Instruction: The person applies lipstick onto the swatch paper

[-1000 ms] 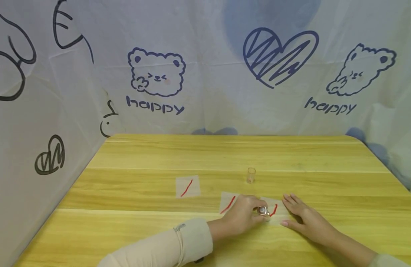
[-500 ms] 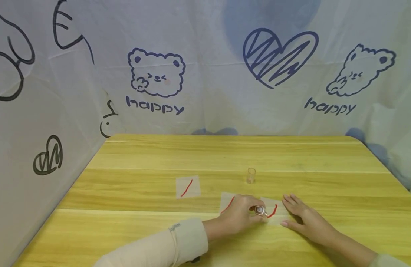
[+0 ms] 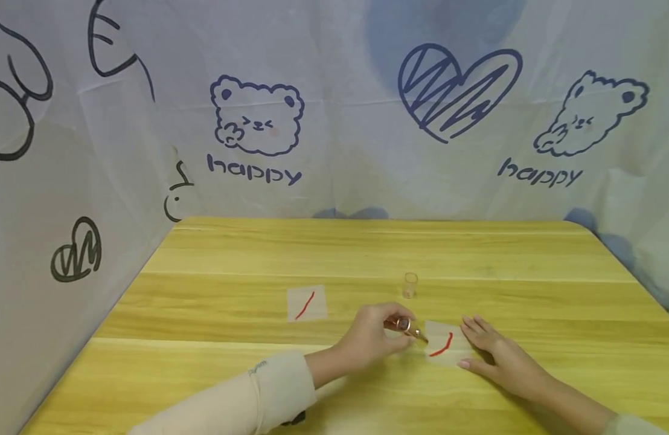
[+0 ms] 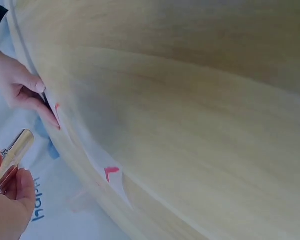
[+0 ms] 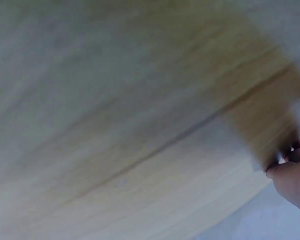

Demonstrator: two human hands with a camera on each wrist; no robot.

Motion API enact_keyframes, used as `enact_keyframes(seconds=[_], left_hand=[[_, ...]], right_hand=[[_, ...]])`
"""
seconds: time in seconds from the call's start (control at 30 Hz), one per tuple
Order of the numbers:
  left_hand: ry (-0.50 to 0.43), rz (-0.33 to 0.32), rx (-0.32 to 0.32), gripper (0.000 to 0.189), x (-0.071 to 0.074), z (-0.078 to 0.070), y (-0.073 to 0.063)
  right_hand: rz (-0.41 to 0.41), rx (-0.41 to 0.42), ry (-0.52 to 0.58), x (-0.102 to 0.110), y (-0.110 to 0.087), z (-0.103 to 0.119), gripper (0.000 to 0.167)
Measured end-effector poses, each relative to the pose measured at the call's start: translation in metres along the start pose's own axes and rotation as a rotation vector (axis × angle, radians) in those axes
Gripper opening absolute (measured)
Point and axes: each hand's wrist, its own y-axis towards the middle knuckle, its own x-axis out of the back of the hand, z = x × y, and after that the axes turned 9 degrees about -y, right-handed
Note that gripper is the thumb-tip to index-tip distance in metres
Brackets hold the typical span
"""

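Note:
My left hand (image 3: 367, 339) grips a gold lipstick (image 3: 412, 330) between thumb and fingers, its tip pointing right and down. Beside that tip lies a thin whitish paper square (image 3: 436, 339) with a curved red stroke (image 3: 448, 345); the tip is off the stroke. In the left wrist view the lipstick tube (image 4: 16, 152) shows as shiny gold. My right hand (image 3: 505, 359) rests flat, fingers extended, at the paper's right edge. Farther left lies another paper square (image 3: 293, 307) bearing a slanting red line. A middle square is hidden behind my left hand.
A small clear cylindrical cap (image 3: 409, 286) stands upright behind the papers. All of this is on a yellow wood-grain table (image 3: 231, 254). White cloth (image 3: 345, 121) with drawings hangs behind and at the sides.
My left hand has drawn the lipstick left and away from the right paper, tilting it and covering the middle square. The red stroke has grown longer at its lower left. My right hand stays put.

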Motion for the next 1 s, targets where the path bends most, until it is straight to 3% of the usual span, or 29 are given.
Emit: enact_keyframes(seconds=[0.3, 0.57, 1.0], left_hand=[[-0.035, -0.118, 0.017, 0.019, 0.022, 0.001, -0.007], [-0.003, -0.233, -0.048, 0.024, 0.041, 0.009, -0.014], [-0.052, -0.301, 0.088, 0.025, 0.057, 0.019, -0.026]], right_hand=[[0.027, 0.009, 0.003, 0.003, 0.002, 0.002, 0.069], [0.030, 0.031, -0.030, 0.008, 0.005, 0.003, 0.069], [0.020, 0.037, -0.034, 0.009, 0.007, 0.003, 0.070]])
